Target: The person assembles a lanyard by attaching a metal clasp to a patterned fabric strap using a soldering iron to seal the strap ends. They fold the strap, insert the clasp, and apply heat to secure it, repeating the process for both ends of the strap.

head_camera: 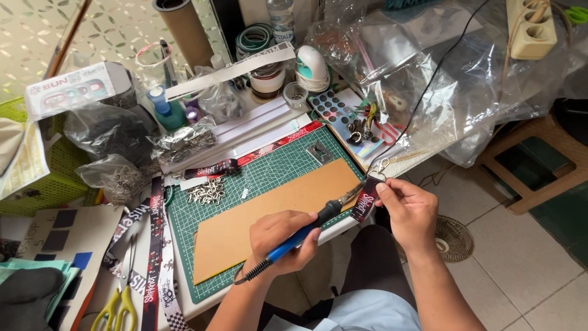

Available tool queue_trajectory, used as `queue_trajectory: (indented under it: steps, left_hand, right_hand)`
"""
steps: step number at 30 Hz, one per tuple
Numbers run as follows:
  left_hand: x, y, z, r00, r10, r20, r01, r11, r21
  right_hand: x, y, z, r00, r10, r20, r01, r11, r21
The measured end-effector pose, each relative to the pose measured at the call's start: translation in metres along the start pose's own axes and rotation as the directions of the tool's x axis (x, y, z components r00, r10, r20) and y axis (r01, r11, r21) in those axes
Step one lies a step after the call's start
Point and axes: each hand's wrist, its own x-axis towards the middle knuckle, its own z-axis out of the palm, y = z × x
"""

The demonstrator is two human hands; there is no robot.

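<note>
My soldering iron (pixel 306 230) has a glossy blue plastic grip, a black collar and a thin metal tip, with a ribbed black cord trailing from its back end. The strap piece (pixel 365 202) is flat woven fabric, black with red and white print, and a small silvery clasp (pixel 382 165) hangs at its upper end. Beneath the iron lies a smooth tan cardboard sheet (pixel 269 217), rectangular, resting on a green cutting mat (pixel 269 168) ruled with a fine grid. A heap of shiny metal clips (pixel 205 191) sits on the mat's left part, and more printed lanyards (pixel 156 245) drape down beside it.

The counter (pixel 245 129) is crowded with tape rolls, crinkled clear plastic bags and a cardboard tube; yellow-handled scissors (pixel 116 309) lie at its near left edge. Pale floor tiles (pixel 533 245) show to the right.

My left hand (pixel 282 239) is wrapped tight around the iron's blue grip, the tip angled up and right so it meets the strap piece. My right hand (pixel 410 211) pinches that strap piece between thumb and fingers, just off the counter's right edge.
</note>
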Motion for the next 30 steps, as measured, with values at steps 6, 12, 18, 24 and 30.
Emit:
queue_trajectory:
  steps: [6,12,18,24,30]
  left_hand:
    - [0.001,0.001,0.006,1.0,0.0,0.009,0.001,0.999,-0.046]
    - [-0.001,0.0,0.006,1.0,-0.024,0.008,0.024,0.999,-0.035]
    - [-0.002,0.001,0.007,0.999,-0.033,0.005,0.034,0.999,-0.039]
    - [0.001,0.01,0.009,0.998,0.059,-0.008,-0.059,0.998,-0.01]
    - [0.006,0.021,0.008,0.994,0.105,0.01,-0.105,0.994,0.001]
  right_hand:
    - [-0.005,-0.007,0.002,0.999,-0.022,-0.024,0.021,0.998,-0.067]
    - [-0.007,-0.016,0.004,0.998,-0.062,-0.009,0.061,0.993,-0.101]
    - [-0.011,-0.03,0.011,0.997,-0.079,0.022,0.081,0.992,-0.101]
    - [-0.015,-0.064,0.023,0.892,-0.441,0.101,0.427,0.746,-0.511]
    - [-0.018,-0.08,0.029,0.867,-0.483,0.122,0.47,0.712,-0.521]
